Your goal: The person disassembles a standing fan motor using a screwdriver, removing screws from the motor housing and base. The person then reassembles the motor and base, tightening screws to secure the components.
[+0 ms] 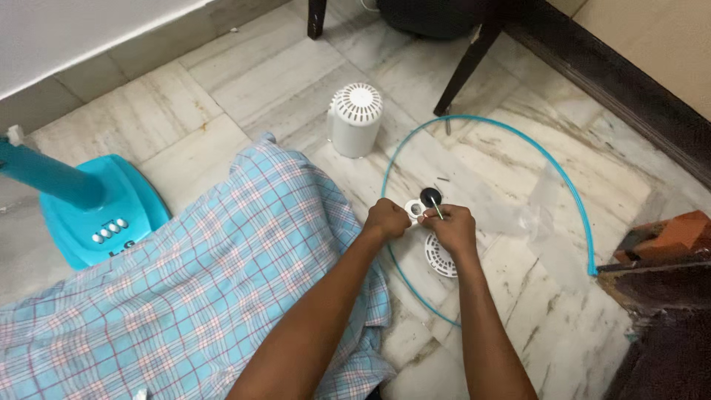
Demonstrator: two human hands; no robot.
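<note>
A: At the far left, what stands on the marble floor (518,185)?

B: A teal fan base (104,215) with its pole, and just right of it a checked cloth (192,296) over the person's lap.

A: And the hands at centre?

B: The left hand (385,219) has its grip closed on a small white ring-shaped part (412,211). The right hand (452,227) pinches a thin pin or screw (438,212) against it; a black round cap (430,196) sits at 12 o'clock from them.

A: Which step does this appear to be?

B: Seemingly fitting the pin into the ring; the next move calls for fine alignment.

A: Around them?

B: A white vented disc (438,255) at 6 o'clock, a white motor housing (355,118) at 11 o'clock, and a teal guard rim (570,185) arcing to the right.
</note>
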